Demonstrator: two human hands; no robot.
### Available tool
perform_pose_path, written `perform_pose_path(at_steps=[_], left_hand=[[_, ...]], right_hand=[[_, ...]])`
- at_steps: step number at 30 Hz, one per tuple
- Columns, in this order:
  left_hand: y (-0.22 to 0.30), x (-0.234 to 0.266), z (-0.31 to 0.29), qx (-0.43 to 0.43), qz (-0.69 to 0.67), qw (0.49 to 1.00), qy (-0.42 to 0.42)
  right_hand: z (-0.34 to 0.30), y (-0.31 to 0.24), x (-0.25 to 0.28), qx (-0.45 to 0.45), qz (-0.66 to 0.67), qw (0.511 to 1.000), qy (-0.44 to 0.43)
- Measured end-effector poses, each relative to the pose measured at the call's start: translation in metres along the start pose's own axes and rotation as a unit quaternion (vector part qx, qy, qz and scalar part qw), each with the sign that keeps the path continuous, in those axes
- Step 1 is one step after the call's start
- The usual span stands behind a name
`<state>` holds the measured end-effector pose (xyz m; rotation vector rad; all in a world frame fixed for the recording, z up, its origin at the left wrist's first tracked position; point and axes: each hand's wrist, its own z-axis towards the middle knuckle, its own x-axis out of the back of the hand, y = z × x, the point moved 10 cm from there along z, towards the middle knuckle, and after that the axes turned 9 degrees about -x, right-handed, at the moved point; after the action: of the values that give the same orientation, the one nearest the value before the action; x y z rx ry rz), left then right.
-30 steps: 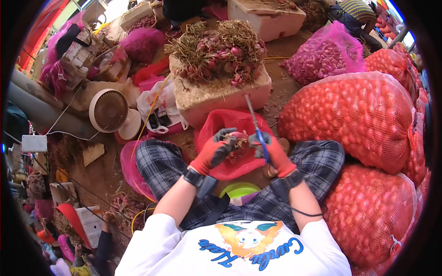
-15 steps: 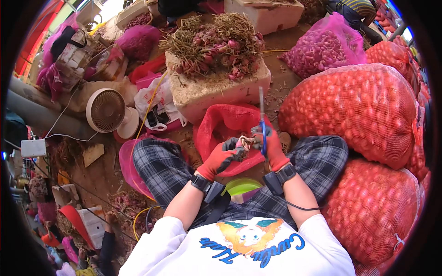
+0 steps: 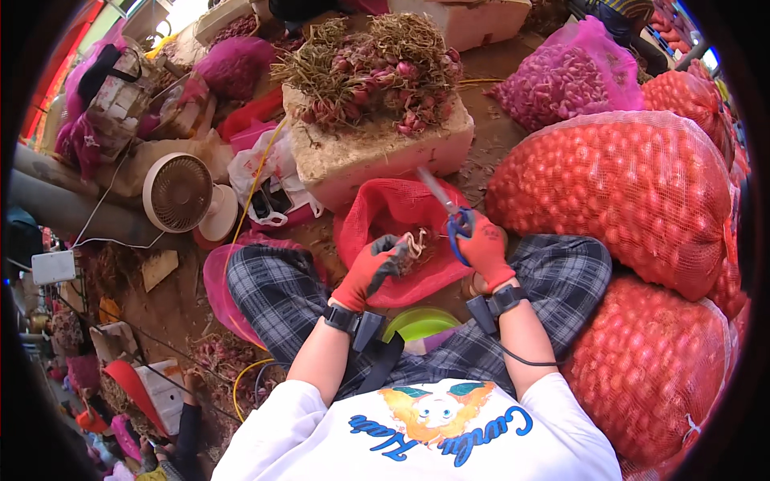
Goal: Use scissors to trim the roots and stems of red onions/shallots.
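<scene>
In a red and grey work glove, my left hand (image 3: 372, 271) is closed on a small shallot (image 3: 415, 243) with pale, dry stalks sticking out. Most of the bulb is hidden by the fingers. To its right, my right hand (image 3: 486, 250), gloved the same way, grips blue-handled scissors (image 3: 439, 192) whose blades point up and to the left, slightly blurred. The scissors are apart from the shallot. Both hands are over the near part of an open red mesh bag (image 3: 365, 212) that lies between my knees. Some of the bag's contents cannot be made out.
Beyond the bag, a foam box (image 3: 377, 156) bears a heap of shallots with dry stalks (image 3: 377, 76). Large red mesh sacks of bulbs (image 3: 618, 200) line my right. A white fan (image 3: 180, 192) and a plastic bag (image 3: 269, 180) are at left. A green bowl (image 3: 417, 322) sits near my lap.
My right hand has moved slightly right and down, and the scissors have swung from upright to leaning left. My left hand, with the shallot, has shifted a little left.
</scene>
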<state>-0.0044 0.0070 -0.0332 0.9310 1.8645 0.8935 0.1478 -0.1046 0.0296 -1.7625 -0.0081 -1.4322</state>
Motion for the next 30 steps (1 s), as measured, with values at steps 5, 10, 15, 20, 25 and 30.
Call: perform_pose_path(at_steps=[5, 10, 15, 20, 25, 30], left_hand=[[0.025, 0.016, 0.005, -0.174, -0.085, 0.98, 0.046], [0.01, -0.013, 0.006, -0.059, -0.101, 0.993, 0.027], [0.007, -0.051, -0.003, 0.0, -0.151, 0.985, -0.088], [-0.002, -0.05, -0.009, 0.065, -0.169, 0.981, -0.067], [-0.002, -0.049, -0.011, 0.065, 0.028, 0.992, -0.108], [-0.012, -0.029, -0.003, 0.033, -0.01, 0.998, -0.055]], right_hand=[[-0.022, -0.004, -0.027, -0.161, 0.291, 0.917, -0.222], [-0.031, -0.023, -0.037, -0.094, 0.421, 0.885, -0.177], [-0.03, -0.007, -0.062, -0.143, 0.514, 0.799, -0.277], [-0.02, 0.008, -0.032, -0.167, 0.419, 0.879, -0.152], [-0.02, 0.008, -0.038, -0.118, 0.469, 0.858, -0.173], [-0.025, 0.011, -0.046, -0.183, 0.414, 0.866, -0.213]])
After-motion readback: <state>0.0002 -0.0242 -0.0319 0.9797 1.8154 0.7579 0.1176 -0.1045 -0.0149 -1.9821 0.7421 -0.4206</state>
